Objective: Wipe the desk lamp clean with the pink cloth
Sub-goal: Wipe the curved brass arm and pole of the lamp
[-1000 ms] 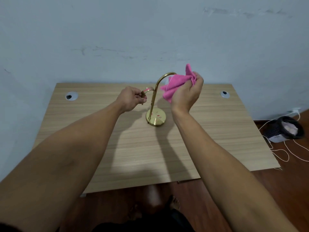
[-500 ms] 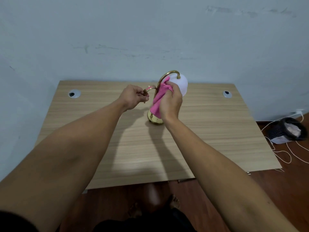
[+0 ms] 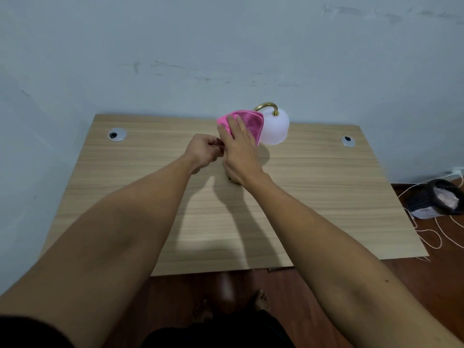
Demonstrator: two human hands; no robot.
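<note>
The desk lamp stands near the back middle of the wooden desk (image 3: pixel 313 197). Its white shade (image 3: pixel 275 130) hangs from a curved gold neck (image 3: pixel 266 106); the stem and base are mostly hidden behind my hands. My right hand (image 3: pixel 238 149) presses the pink cloth (image 3: pixel 247 123) flat against the lamp's stem, just left of the shade, fingers spread over the cloth. My left hand (image 3: pixel 204 150) is closed around the lamp's small side handle, which its fingers hide.
A pale wall runs close behind the desk. Two round cable grommets (image 3: pixel 117 134) (image 3: pixel 348 141) sit at the back corners. On the floor to the right lies a dark mesh basket (image 3: pixel 437 200) with white cords (image 3: pixel 431 237). My feet show below the desk's front edge.
My right hand slid the pink cloth from the shade down onto the stem, then back up the stem, fingers now flat. The white shade is uncovered. My left hand kept its grip.
</note>
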